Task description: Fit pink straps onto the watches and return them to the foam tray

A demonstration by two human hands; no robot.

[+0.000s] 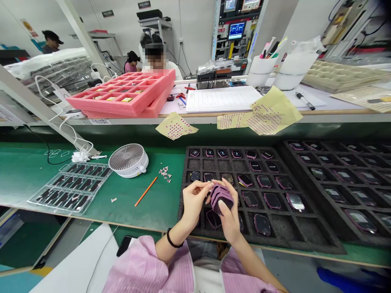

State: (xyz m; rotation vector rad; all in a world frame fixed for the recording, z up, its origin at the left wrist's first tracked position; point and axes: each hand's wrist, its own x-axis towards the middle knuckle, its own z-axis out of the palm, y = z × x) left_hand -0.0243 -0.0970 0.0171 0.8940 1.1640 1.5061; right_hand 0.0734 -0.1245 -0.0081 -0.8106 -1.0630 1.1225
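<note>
A purple smartwatch case [219,194] is held up over the near part of a black foam tray [330,241]. My right hand [229,219] is wrapped round it, thumb pressed on its dark face. At the case's upper left edge, my left hand [194,199] has thumb and forefinger pinched together; whatever is between those fingertips is too small to make out. Purple-rimmed smartwatches [271,200] lie in many of the tray's compartments, several with lit screens in the back row. Both hands hide part of the tray's left columns.
Right of this tray lies a second foam tray [339,206] of watches. To the left are a white fan [128,160], an orange stick [146,191], small scraps [165,174] and a clear tray of dark parts [71,185]. A shelf above carries pink foam trays [122,103] and papers [221,99].
</note>
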